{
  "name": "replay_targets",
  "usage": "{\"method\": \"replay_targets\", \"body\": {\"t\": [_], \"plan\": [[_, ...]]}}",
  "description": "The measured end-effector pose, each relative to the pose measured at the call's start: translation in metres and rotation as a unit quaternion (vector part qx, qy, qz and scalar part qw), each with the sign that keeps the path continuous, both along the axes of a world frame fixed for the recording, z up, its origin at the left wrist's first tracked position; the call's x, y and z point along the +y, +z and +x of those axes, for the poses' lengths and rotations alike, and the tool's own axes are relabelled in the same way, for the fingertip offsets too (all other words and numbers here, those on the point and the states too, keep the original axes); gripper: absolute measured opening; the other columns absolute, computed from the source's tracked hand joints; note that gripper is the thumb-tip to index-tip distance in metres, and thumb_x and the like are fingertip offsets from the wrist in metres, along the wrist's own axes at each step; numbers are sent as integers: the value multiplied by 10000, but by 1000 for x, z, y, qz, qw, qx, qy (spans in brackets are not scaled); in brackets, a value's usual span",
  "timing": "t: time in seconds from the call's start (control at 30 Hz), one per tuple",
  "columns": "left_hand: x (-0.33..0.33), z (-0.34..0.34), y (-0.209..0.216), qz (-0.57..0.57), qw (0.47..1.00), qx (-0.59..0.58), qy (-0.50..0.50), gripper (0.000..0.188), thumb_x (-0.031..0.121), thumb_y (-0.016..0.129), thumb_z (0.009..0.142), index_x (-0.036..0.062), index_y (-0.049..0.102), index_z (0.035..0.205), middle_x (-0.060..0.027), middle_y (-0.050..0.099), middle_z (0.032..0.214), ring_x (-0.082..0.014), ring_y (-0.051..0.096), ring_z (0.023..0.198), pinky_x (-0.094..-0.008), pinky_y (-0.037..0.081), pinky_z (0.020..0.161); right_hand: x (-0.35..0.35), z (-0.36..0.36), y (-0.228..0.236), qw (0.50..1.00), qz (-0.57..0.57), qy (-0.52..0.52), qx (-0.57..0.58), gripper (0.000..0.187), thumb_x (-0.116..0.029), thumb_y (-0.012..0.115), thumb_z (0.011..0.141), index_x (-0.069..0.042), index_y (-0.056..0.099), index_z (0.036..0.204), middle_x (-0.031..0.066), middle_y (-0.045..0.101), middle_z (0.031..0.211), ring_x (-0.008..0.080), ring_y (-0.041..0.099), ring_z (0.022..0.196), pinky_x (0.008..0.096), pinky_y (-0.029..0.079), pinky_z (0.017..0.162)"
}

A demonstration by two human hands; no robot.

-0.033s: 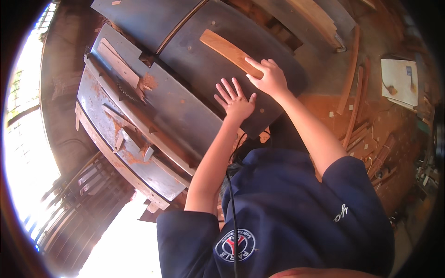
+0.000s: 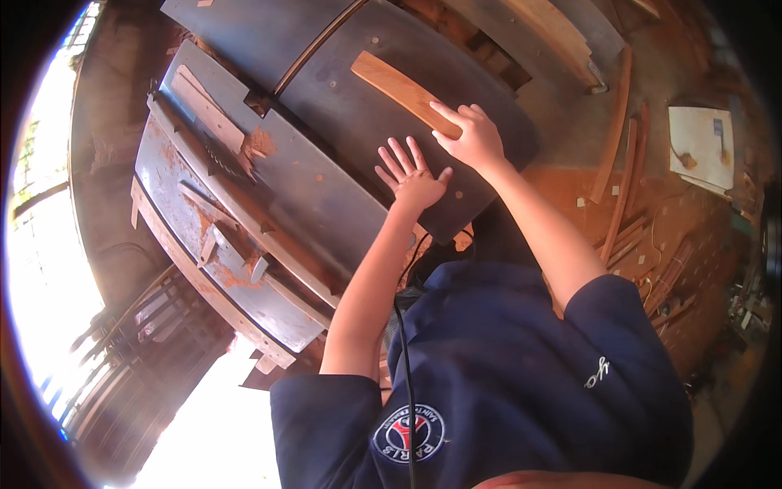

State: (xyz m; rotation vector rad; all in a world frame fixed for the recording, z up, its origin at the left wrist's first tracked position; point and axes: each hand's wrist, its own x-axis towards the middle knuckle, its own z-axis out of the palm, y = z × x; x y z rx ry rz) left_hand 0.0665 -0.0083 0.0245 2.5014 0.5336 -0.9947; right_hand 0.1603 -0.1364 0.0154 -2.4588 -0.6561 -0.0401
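Note:
A short, flat strip of brown wood (image 2: 397,85) lies slanting across a dark metal machine table (image 2: 338,122). Its near end is in my right hand (image 2: 474,140), with the index finger stretched along the wood and the other fingers curled at the end. To the left of the strip, my left hand (image 2: 418,189) is spread, palm down, on or just above the metal and apart from the wood. It holds nothing. Farther off, a narrow slot (image 2: 319,47) crosses the table.
Along the table's left side runs a long raised rail (image 2: 236,196). Beyond it, a metal ledge (image 2: 285,314) carries wood offcuts and sawdust. Long wooden strips (image 2: 623,183) lie at the right, near a whitish panel (image 2: 700,147). A black cable (image 2: 405,359) hangs before my shirt.

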Motion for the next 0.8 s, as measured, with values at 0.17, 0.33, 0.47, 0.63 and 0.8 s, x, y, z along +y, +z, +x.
{"method": "replay_targets", "body": {"t": [0.17, 0.33, 0.47, 0.63, 0.8], "plan": [[5, 3, -1, 8, 1000, 12, -27, 1584, 835, 761, 608, 34, -171, 1608, -321, -257, 1633, -494, -317, 1484, -683, -82, 1172, 5, 4, 3, 1000, 14, 2, -6, 562, -294, 794, 781, -289, 688, 1333, 49, 608, 801, 258, 609, 822, 398, 574, 742], [3, 4, -5, 6, 1000, -7, -21, 1656, 836, 800, 543, 27, -182, 1602, -323, -263, 1630, -499, -314, 1484, -688, -84, 1167, 4, 5, 4, 999, 34, -11, -14, 516, -328, 767, 799, -289, 705, 1310, 57, 626, 808, 266, 617, 824, 400, 572, 741], [1, 1, -7, 21, 1000, -5, -9, 1663, 842, 807, 526, 49, -172, 1611, -307, -263, 1637, -489, -297, 1496, -675, -84, 1175, 2, 3, 3, 999, 45, -3, 6, 505, -333, 727, 807, -281, 709, 1308, 81, 641, 822, 285, 617, 833, 410, 569, 760], [2, 4, -5, 58, 998, 12, -3, 1642, 860, 788, 537, 91, -183, 1617, -267, -271, 1650, -460, -279, 1514, -656, -79, 1191, 4, 4, -1, 998, 54, 16, 7, 510, -345, 709, 815, -242, 704, 1314, 103, 670, 881, 299, 630, 897, 423, 568, 803], [3, -10, -8, 60, 993, -94, 24, 1424, 803, 723, 699, 114, -89, 1644, -236, -173, 1690, -413, -219, 1550, -646, -69, 1207, -29, -1, 7, 996, 0, 89, -1, 520, -359, 718, 837, -259, 679, 1346, 96, 681, 958, 282, 647, 945, 428, 590, 786]]}}
